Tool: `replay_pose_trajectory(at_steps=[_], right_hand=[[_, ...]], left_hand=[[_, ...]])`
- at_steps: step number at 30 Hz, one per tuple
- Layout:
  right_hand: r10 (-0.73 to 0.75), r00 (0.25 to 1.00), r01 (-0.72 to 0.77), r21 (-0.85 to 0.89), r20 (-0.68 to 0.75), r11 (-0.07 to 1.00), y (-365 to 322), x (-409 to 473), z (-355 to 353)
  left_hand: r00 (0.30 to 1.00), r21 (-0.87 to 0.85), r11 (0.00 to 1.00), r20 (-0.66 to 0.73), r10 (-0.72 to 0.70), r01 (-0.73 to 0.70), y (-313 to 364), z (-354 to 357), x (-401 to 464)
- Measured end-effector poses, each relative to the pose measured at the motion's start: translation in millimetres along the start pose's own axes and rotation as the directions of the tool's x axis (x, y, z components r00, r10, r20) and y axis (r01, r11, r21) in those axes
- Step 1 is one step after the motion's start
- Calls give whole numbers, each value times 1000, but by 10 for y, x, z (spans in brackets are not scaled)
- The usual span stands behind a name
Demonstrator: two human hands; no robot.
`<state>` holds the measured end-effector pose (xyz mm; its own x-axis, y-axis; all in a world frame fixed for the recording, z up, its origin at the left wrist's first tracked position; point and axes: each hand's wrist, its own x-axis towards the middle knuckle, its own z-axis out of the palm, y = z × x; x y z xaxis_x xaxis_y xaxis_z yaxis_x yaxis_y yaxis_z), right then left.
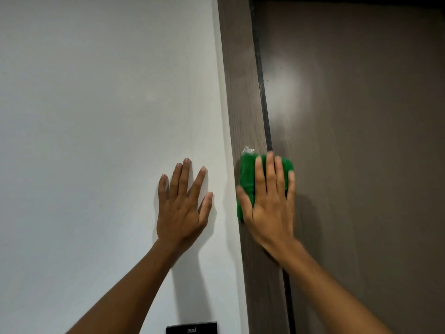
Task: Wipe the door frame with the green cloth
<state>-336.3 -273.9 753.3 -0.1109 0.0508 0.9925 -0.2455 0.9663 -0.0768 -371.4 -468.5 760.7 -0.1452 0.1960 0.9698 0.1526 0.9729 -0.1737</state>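
A brown wood-grain door frame [243, 92] runs from top to bottom between the white wall and the door. My right hand [269, 203] lies flat on a folded green cloth [246, 174] and presses it against the frame at mid height. The cloth also reaches over the dark gap onto the door's edge. Just above the cloth there is a small white smear [248, 149] on the frame. My left hand [184, 201] rests flat on the wall, fingers spread, holding nothing, a little left of the frame.
To the right of the frame stands a shut brown door [361, 141] with a pale light reflection on it. A white wall [96, 116] fills the left. A black switch plate [191, 328] sits on the wall at the bottom edge.
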Motion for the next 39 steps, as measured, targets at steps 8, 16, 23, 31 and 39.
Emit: replay_pose_trajectory(at_steps=[8, 16, 23, 31, 39], right_hand=[[-259, 963, 266, -119, 73, 957, -62, 228, 45], [-146, 989, 146, -3, 35, 989, 201, 226, -61], [-95, 995, 95, -70, 1, 993, -203, 1259, -34], [-142, 990, 141, -34, -16, 989, -27, 1057, -45], [33, 996, -37, -53, -84, 998, -441, 1656, -3]], left_hand=[[1000, 9, 1000, -11, 22, -22, -31, 35, 1], [1000, -18, 1000, -17, 9, -10, -5, 35, 0], [999, -29, 999, -33, 13, -14, -11, 38, -2], [1000, -52, 999, -21, 7, -8, 8, -7, 1], [999, -48, 999, -51, 4, -7, -14, 49, 12]])
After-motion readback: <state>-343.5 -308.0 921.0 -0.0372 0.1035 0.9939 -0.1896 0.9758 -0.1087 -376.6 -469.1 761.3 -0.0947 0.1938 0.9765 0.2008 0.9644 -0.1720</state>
